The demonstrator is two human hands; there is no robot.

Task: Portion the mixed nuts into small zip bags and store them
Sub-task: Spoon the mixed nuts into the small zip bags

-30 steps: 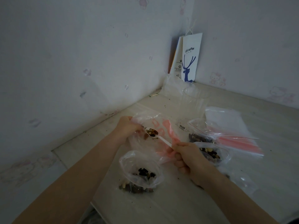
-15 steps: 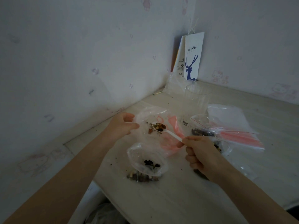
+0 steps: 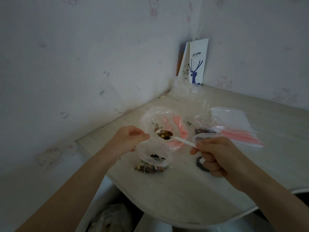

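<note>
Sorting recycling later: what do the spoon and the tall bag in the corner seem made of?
Spoon: probably plastic; white, smooth, thin handle. Tall bag: probably paper; matte white, blue deer print, stands stiff with flat folded sides.

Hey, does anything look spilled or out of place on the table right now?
Yes, a little. Dark crumbs lie loose on the table around the small open bag, outside any bag. The spoon in the right hand is heaped with nuts but level, and none is falling.
</note>
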